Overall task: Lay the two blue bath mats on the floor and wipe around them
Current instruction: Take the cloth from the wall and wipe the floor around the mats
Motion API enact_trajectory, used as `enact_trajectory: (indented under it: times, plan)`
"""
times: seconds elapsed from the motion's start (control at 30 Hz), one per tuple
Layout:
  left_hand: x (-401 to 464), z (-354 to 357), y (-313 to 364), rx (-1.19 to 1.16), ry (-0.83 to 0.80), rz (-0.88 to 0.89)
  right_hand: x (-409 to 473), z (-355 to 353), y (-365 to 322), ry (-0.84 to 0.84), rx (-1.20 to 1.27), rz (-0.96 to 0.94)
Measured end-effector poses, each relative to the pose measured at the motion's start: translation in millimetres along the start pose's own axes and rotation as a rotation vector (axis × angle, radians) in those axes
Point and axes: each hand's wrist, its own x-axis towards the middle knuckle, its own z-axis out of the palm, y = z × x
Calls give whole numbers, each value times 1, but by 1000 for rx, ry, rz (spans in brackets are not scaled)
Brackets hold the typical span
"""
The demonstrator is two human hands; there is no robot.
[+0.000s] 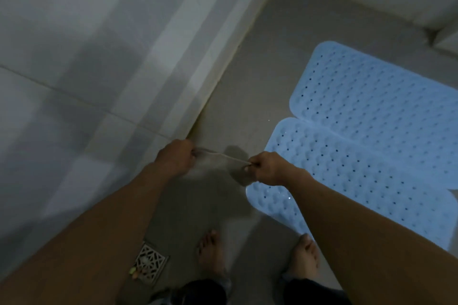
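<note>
Two blue bath mats lie flat on the grey floor [247, 77], side by side with their long edges touching: the far mat [376, 96] sits nearer the corner of the white tiled walls, and the near mat [347, 181] lies just on the person's side of it, its rounded end close to the person's bare right foot [303, 255]. Just beside the near mat's end, toward the tiled wall [86, 57], both arms reach forward over the floor and stretch a thin grey cloth [223, 158] between them. The left hand [174, 156] has its fingers curled round one bunched end of the cloth, a closed grip; the right hand [267, 168] pinches the other end in a closed grip, right at the near mat's edge. The cloth hangs blurred below the taut top edge, above the floor; whether it touches the floor cannot be told. The left foot [210, 252] stands on the floor beside the right, away from the near mat, and further that way a square patterned drain cover [150, 264] sits in the floor by the wall's base.
</note>
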Motion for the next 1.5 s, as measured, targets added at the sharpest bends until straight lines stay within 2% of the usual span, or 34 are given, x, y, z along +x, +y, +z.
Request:
enact_trajectory:
  times: [0.1,0.23,0.33,0.43,0.57,0.63,0.7,0.77,0.87,0.93,1.03,1.13,1.5]
  plan:
    - [57,46,2,185,-101,11,52,29,41,-35,-31,12]
    - [133,87,12,325,-89,64,122,46,88,42,-92,41]
    - [183,105,25,361,32,112,167,45,114,166,-159,86]
    - [213,117,35,428,252,149,192,42,127,312,-329,92]
    - [218,134,38,386,558,241,207,58,134,656,-499,-113]
    - [212,147,31,323,572,269,210,77,130,806,-425,-225]
    - [203,165,23,256,488,289,209,101,121,888,-322,-295]
    - [198,187,14,252,419,303,208,132,111,908,-204,-315]
    - [197,213,1,283,438,320,210,169,108,825,-98,-229]
    - [199,221,-5,214,397,329,214,182,116,767,-110,-156]
    - [205,220,-11,171,300,340,221,189,123,776,-215,-120]
    - [214,215,-9,179,260,349,227,186,123,795,-216,-98]
    - [280,192,28,196,444,408,263,117,136,864,-227,-34]
